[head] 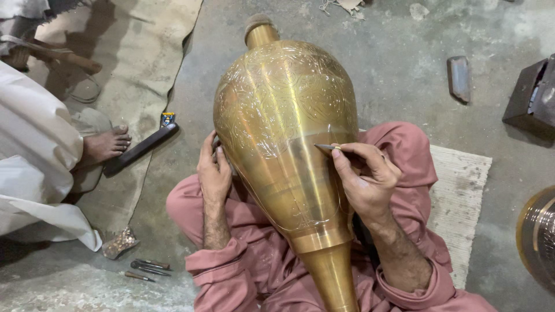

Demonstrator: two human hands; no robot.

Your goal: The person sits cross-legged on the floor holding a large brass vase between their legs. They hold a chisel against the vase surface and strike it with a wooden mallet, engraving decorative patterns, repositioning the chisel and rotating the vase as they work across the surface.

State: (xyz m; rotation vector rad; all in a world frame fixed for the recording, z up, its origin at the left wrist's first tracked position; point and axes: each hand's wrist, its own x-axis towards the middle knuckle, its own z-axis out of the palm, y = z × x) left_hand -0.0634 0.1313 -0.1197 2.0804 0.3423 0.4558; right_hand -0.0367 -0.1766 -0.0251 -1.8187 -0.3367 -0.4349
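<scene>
A large brass vase (286,133) lies across my lap, its narrow neck toward me and its round body pointing away. Fine engraved patterns cover the upper body; the lower part is smooth. My left hand (213,167) presses flat against the vase's left side. My right hand (361,173) pinches a thin metal engraving tool (326,147), whose tip touches the brass on the right side. I wear pink clothes and sit on a woven mat (459,190).
Another person in white sits at the left, a bare foot (104,144) beside a dark bar (141,149). Small chisels (147,268) lie on the concrete floor. A dark box (532,98), a stone block (459,78) and another brass piece (537,234) are at the right.
</scene>
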